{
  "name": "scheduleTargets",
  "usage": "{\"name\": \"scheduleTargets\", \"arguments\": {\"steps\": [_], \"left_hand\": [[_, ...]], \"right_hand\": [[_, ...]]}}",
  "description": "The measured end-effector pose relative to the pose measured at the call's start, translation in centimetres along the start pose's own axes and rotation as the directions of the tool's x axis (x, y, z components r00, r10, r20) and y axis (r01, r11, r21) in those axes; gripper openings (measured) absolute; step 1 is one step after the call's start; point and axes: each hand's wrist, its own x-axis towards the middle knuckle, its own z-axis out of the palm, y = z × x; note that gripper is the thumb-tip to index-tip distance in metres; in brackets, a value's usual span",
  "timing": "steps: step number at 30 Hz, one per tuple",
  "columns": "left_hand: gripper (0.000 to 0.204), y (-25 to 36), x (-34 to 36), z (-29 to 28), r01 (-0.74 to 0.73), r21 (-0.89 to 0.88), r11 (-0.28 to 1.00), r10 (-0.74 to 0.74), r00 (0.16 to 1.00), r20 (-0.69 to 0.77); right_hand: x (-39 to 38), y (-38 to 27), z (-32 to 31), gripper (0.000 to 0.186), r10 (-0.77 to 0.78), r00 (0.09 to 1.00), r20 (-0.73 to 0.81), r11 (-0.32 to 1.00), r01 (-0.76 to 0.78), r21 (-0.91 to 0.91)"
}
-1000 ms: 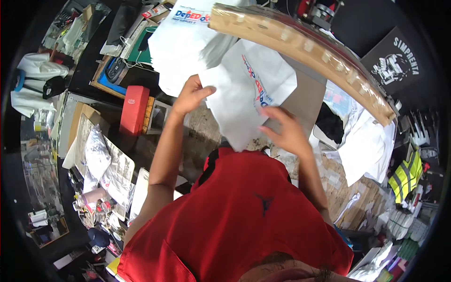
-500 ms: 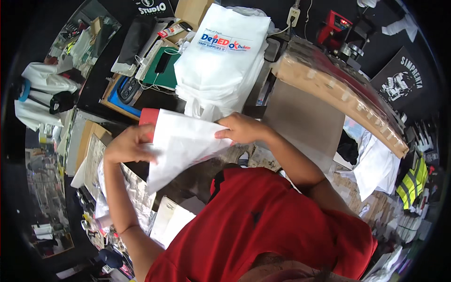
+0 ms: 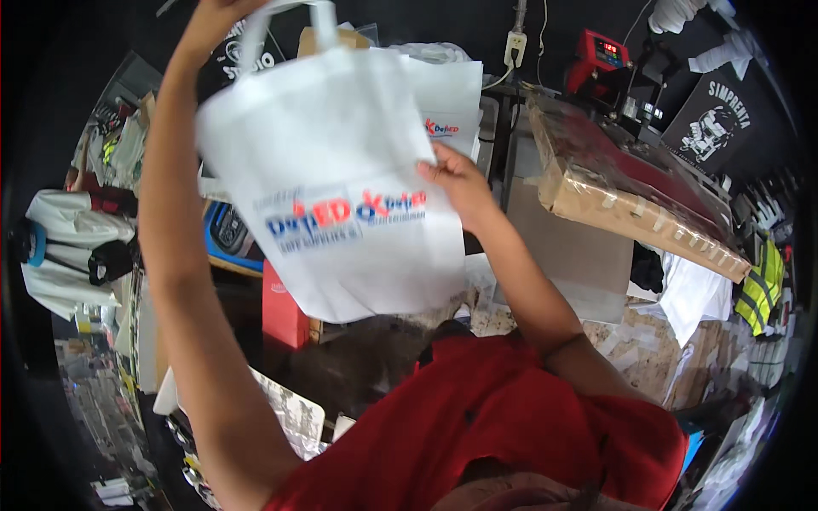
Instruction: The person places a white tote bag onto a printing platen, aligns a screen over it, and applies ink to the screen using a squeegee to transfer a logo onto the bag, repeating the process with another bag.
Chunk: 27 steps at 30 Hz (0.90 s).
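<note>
A white non-woven tote bag [image 3: 332, 162] with a red and blue print fills the middle of the view, held up and open-faced toward me. My left hand [image 3: 221, 17] is high at the top edge, closed at the bag's handle, its fingertips partly out of frame. My right hand [image 3: 453, 180] grips the bag's right side, thumb on the front. Behind it lies another printed white bag [image 3: 447, 89] on a pile, partly hidden.
A taped cardboard-edged board [image 3: 639, 213] slants at the right beside a grey panel [image 3: 571, 264] and red machine [image 3: 596, 60]. A red box [image 3: 281, 302] sits below the bag. A yellow-green reflective vest [image 3: 763, 289], white fabric [image 3: 690, 289] and blue-edged tray [image 3: 217, 247] surround the work area.
The bag was gathered and folded in both hands; now it is spread out and raised. My left hand has risen sharply to the top edge, and my right hand has moved slightly up and right.
</note>
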Motion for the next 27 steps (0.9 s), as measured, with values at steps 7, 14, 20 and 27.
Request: {"name": "scheduleTargets", "arguments": {"steps": [7,14,20,27], "left_hand": [[0.07,-7.2,-1.6,16.4,0.459,0.069,0.885,-0.464,0.881,0.087],[0.052,-15.1,-14.4,27.6,0.569,0.027,0.822,-0.568,0.818,0.087],[0.016,-13.6,-10.9,26.4,0.559,-0.228,0.797,-0.574,0.819,0.003],[0.014,-8.8,-2.9,25.8,0.259,-0.296,0.919,-0.351,0.878,-0.324]], "right_hand": [[9.8,0.7,-8.7,0.038,-0.103,0.874,-0.474,0.979,0.005,-0.204],[12.1,6.4,-13.9,0.044,-0.387,0.691,-0.611,0.694,-0.219,-0.686],[12.5,3.5,-10.7,0.035,-0.536,0.658,-0.529,0.578,-0.171,-0.798],[14.8,-2.8,-8.1,0.039,-0.726,0.443,-0.526,0.597,0.025,-0.802]]}}
